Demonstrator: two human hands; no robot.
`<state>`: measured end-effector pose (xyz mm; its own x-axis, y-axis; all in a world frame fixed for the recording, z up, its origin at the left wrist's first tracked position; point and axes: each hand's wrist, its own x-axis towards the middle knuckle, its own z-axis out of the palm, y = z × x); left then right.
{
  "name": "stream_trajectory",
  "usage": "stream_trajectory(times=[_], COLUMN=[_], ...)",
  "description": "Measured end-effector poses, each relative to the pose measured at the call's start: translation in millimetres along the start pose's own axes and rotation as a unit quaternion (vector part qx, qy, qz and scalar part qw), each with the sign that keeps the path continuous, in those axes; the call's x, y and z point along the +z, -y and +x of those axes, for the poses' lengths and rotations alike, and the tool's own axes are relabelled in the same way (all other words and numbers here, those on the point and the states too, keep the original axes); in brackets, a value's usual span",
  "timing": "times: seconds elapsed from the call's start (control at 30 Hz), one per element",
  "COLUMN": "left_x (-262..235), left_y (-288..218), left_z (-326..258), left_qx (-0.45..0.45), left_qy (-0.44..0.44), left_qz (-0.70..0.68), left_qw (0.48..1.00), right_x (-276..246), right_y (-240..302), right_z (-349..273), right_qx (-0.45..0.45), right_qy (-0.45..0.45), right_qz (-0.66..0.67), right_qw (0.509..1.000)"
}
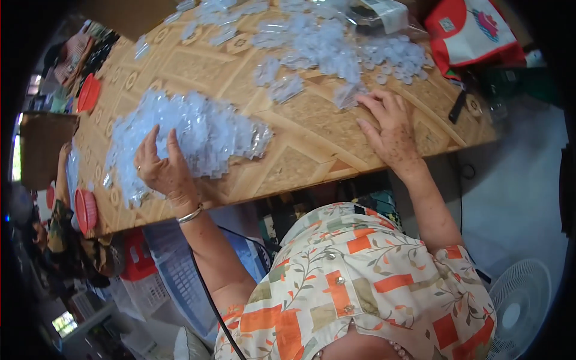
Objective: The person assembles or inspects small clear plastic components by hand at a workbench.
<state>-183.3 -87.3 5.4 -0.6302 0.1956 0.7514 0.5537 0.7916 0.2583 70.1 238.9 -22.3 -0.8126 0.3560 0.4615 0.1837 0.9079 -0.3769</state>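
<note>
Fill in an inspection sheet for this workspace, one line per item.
Surface: wooden table with a geometric pattern, bare near its front edge.
Job's things: big heap of clear plastic pieces at left; second heap at the far side; small round caps at far right.
Clutter: red baskets on the left edge; red and white bag at far right.
Grips: left hand rests on the big heap; right hand lies flat on the table, fingers touching a few pieces.
Cables: black cord hangs by the left arm.
Surroundings: white fan on the floor; another person at left.
</note>
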Motion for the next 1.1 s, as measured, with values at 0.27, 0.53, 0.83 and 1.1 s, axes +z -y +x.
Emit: stream_trajectory(times=[0.27, 0.53, 0.83, 1.1], left_x=[5.7, -4.4, -1.3, 9.9], left_y=[-11.3, -126.8, -167.6, -166.8], left_z=[-2.1, -42.8, -78.1, -87.1], left_qx=[0.017, 0.144, 0.134, 0.146], left_qy=[0.007, 0.101, 0.252, 0.279], left_qz=[0.026, -0.247, -0.322, -0.316], left_qw=[1.000, 0.953, 0.903, 0.895], right_x=[-3.5, -5.2, 13.6, 1.6], right_y=[-2.3, 11.2, 0.9, 20.9], right_z=[-2.9, -1.0, 7.8, -3.6], right_qx=[-0.029, 0.011, -0.072, -0.025], right_qy=[0.035, 0.031, 0.079, 0.079], right_qz=[0.059, 0.012, 0.126, 0.125], right_qw=[0.997, 0.999, 0.986, 0.989])
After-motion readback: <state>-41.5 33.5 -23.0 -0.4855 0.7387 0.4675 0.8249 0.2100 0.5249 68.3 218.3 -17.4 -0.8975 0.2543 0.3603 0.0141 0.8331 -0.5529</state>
